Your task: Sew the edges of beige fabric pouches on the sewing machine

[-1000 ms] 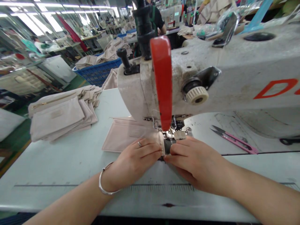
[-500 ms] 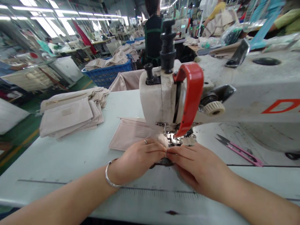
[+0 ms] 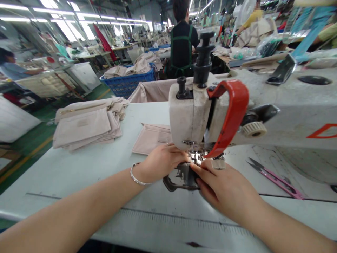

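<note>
A beige fabric pouch panel (image 3: 150, 139) lies flat on the sewing table, its right part hidden behind the machine head (image 3: 184, 116). My left hand (image 3: 164, 161) presses on its near edge, fingers together, the tips beside the metal presser foot (image 3: 196, 157). From the other side, my right hand (image 3: 222, 181) has its fingers bunched at the near edge by the foot. The fingertips of both hands almost meet. Whatever fabric sits between the right fingers is mostly covered. A dark metal plate (image 3: 181, 177) shows in front of the hands.
A stack of beige pouches (image 3: 84, 124) sits on the left of the table. Pink-handled thread snips (image 3: 276, 179) lie to the right. The red curved guard (image 3: 237, 116) overhangs the foot. A blue basket (image 3: 129, 82) and a person in an apron (image 3: 181, 45) are beyond.
The panel and both hands have moved away from me, towards the presser foot, uncovering more of the dark plate. The whole view has shifted slightly.
</note>
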Motion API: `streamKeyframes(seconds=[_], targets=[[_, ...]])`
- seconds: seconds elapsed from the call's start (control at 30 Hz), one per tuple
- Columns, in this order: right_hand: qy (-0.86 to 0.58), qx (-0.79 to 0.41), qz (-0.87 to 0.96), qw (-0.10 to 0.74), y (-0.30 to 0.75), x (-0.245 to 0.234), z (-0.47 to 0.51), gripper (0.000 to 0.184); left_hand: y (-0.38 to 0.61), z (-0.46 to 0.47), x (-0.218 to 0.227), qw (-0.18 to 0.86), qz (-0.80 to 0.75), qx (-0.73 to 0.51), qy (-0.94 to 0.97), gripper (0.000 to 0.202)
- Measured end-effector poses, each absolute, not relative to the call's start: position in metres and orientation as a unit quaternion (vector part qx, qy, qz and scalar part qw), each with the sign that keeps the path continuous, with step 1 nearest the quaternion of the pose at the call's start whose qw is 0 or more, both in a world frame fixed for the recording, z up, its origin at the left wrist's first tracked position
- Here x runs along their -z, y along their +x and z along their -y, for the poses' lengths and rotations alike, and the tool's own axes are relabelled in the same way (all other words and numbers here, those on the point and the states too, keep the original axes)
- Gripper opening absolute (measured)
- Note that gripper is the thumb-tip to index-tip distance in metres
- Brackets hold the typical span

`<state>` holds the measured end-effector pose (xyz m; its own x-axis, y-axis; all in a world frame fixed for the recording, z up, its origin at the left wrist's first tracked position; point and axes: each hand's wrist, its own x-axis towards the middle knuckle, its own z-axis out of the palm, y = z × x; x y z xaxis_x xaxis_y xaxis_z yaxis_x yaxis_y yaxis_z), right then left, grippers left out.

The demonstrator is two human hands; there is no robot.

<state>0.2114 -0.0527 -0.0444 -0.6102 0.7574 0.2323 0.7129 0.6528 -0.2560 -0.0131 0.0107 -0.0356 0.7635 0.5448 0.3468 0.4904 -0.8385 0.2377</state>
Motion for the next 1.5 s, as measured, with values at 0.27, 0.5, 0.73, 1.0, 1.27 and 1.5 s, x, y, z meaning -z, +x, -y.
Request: streamKeyframes(seconds=[0.27, 0.5, 0.73, 1.0, 1.27, 1.5], targets=[[-0.414, -0.071, 0.89, 0.175, 0.211, 0.043, 0.052, 0.033, -0.014, -0.016, 0.042, 0.02, -0.335, -0.2, 0.92, 0.018], [-0.413, -0.076, 0.89, 0.174, 0.21, 0.041, 0.052, 0.032, -0.007, -0.017, 0.035, 0.012, -0.345, -0.161, 0.925, 0.019], [-0.362, -0.057, 0.904, 0.221, 0.212, 0.043, 0.055, 0.03, 0.0, 0.006, -0.001, 0.136, -0.406, -0.056, 0.902, 0.024], [-0.334, -0.061, 0.927, 0.16, 0.206, 0.041, 0.06, 0.041, -0.003, 0.011, -0.01, 0.276, -0.457, -0.06, 0.844, 0.032], [-0.344, -0.068, 0.922, 0.168, 0.207, 0.038, 0.063, 0.027, 0.015, 0.035, -0.013, 0.101, -0.384, -0.025, 0.918, 0.018], [-0.352, -0.066, 0.921, 0.154, 0.21, 0.041, 0.062, 0.036, 0.017, 0.034, -0.01, 0.095, -0.388, -0.031, 0.916, 0.016]])
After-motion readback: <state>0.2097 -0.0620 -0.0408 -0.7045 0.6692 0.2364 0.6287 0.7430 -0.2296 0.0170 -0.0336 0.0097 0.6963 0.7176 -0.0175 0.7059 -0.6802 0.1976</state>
